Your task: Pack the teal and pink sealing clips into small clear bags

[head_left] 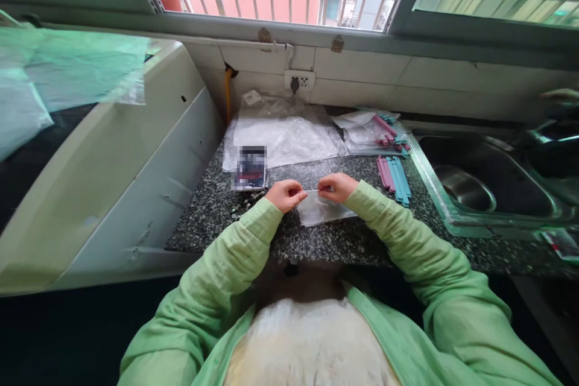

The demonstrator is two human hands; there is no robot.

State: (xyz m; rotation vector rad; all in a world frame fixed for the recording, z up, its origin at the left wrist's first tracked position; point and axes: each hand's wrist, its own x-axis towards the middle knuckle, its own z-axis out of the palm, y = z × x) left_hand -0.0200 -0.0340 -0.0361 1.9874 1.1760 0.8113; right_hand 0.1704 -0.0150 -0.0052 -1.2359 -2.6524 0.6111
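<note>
Two hands pinch small bag; sticks just right, phone left

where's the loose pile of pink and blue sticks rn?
Head view: the pink and blue sticks lie on the granite counter, right of the right hand, beside the sink.

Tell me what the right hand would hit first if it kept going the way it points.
The right hand points leftward along the small clear bag, so it would probably meet the left hand first, pinching the same bag top; depth is hard to judge.
</note>
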